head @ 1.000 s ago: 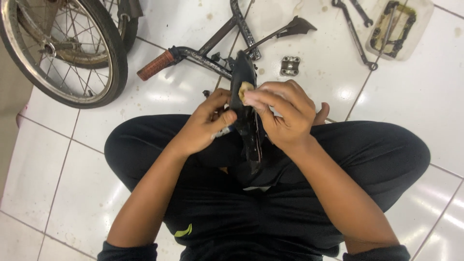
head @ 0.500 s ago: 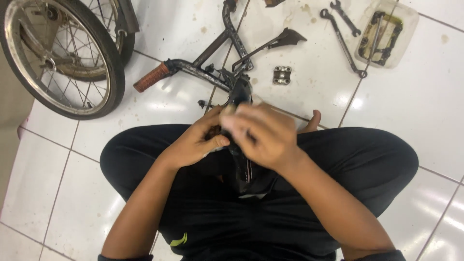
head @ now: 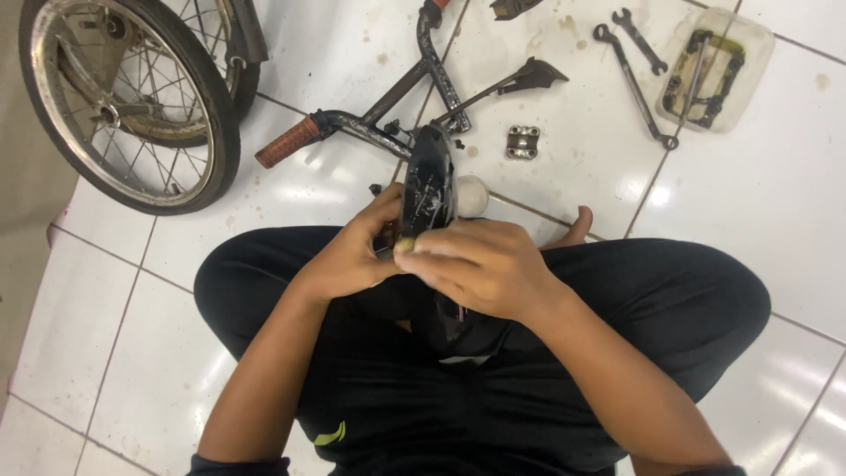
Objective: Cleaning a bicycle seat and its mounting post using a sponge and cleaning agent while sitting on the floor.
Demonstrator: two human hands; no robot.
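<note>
I sit cross-legged on white floor tiles with a black, cracked bicycle saddle (head: pixel 427 181) standing on end in my lap. My left hand (head: pixel 352 256) grips the saddle's left side near its underside. My right hand (head: pixel 480 264) lies across the saddle from the right, fingers closed over its middle, and hides the lower part. A small yellowish bit shows at my right fingertips. The saddle's narrow tip points away from me toward the handlebar.
A handlebar (head: pixel 388 119) with a brown grip (head: pixel 286 141) lies ahead. A bicycle wheel (head: pixel 123 101) is at far left. A small metal clamp (head: pixel 522 141), two wrenches (head: pixel 634 79) and a clear tray (head: pixel 714 70) of parts lie at the back right.
My right hand has slid down and across the saddle, so more of its top shows. The view has tilted slightly.
</note>
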